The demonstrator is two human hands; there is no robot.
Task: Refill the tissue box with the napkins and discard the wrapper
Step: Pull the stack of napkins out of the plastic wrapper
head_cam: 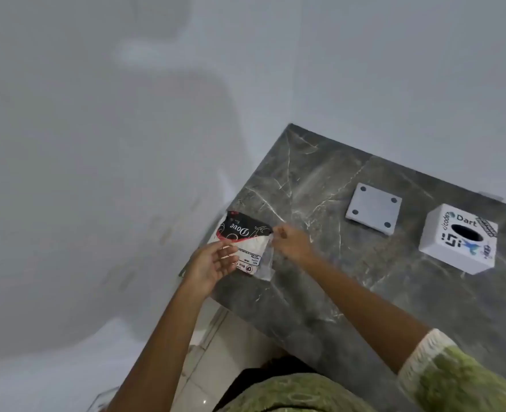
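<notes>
A napkin pack in a black, red and white wrapper [243, 237] marked "Dove" lies at the left corner of the dark marble table [320, 292]. My left hand [213, 261] holds the pack's near edge from below. My right hand [291, 240] pinches the clear plastic flap of the wrapper at the pack's right side. The white tissue box [458, 243], with stickers and a dark oval slot on top, stands at the table's right. Its flat white base plate [373, 208] with round feet lies upside down between the box and the pack.
A plain white wall runs behind and left of the table. The table's left edge drops off just under the pack, with light floor tiles [216, 367] below. My green patterned sleeve [454, 379] fills the lower right.
</notes>
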